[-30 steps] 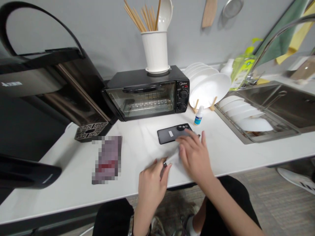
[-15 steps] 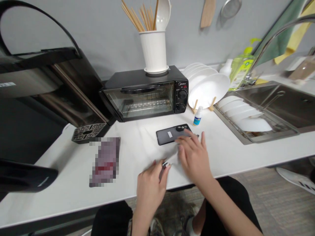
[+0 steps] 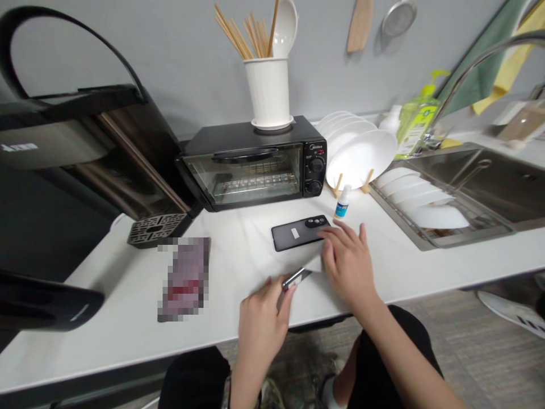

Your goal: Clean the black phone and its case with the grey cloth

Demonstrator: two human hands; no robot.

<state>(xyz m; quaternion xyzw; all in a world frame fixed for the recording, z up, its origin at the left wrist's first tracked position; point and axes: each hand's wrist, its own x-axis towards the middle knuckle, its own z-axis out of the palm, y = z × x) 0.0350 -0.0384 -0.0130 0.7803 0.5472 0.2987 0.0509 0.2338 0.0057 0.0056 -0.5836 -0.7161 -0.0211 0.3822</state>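
Observation:
My left hand (image 3: 263, 318) is closed around a slim object with a shiny silver edge and a dark face (image 3: 294, 278), tilted up over the counter's front; my fingers hide part of it. Pinched in my right hand (image 3: 349, 270) is a thin white piece (image 3: 314, 263), like a tissue or wipe, beside the object's far end. Whether the two touch I cannot tell. Beyond my right fingertips a dark phone or phone case (image 3: 293, 236) lies flat, camera end to the right, with a small white label. A small white bottle with a blue label (image 3: 342, 203) stands just behind.
A pixelated purple item (image 3: 185, 278) lies left on the white counter (image 3: 128, 318). Behind are a black toaster oven (image 3: 255, 170), a cup of chopsticks (image 3: 268, 94) and racked plates (image 3: 361, 159). A black appliance (image 3: 140, 142) stands left. Bowls (image 3: 438, 213) sit in the sink (image 3: 502, 182).
My right hand has moved right with the white piece, away from the slim object. More of its silver edge shows now. My left hand stays nearly still.

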